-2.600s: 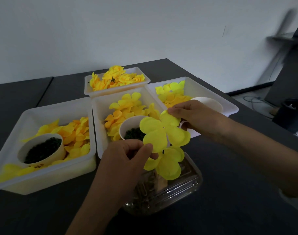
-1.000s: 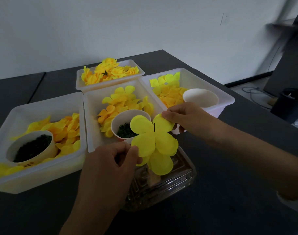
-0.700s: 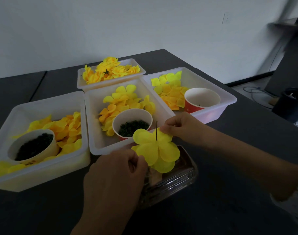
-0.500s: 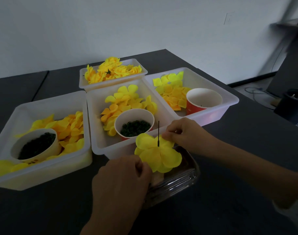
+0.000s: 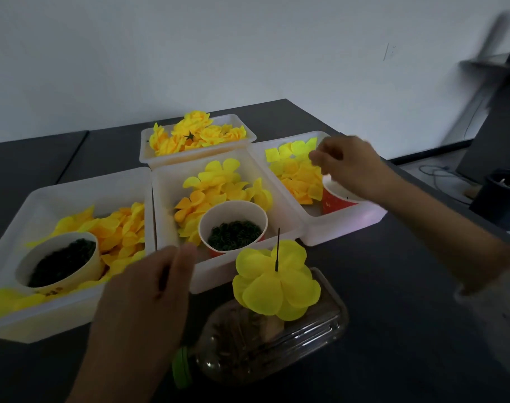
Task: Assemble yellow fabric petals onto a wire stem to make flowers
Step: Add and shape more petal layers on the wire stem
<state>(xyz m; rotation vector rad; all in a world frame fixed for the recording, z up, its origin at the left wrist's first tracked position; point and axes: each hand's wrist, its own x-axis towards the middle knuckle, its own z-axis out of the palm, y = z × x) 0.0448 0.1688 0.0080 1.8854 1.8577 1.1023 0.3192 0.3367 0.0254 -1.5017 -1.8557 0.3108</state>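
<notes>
Neither hand grips the yellow fabric petals, which sit threaded on the upright wire stem above a clear plastic container near us.

We see the left hand blurred, fingers loosely extended, beside the middle bin with its cup of green rings. Our right hand hovers over the right bin and red cup, fingertips drawn together; whether they pinch anything we cannot tell.

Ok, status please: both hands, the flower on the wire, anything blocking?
Left hand open, blurred, holding nothing. Right hand over right tray, fingers curled, grip unclear. Petals threaded on wire stem, untouched. Nothing blocking.
</notes>
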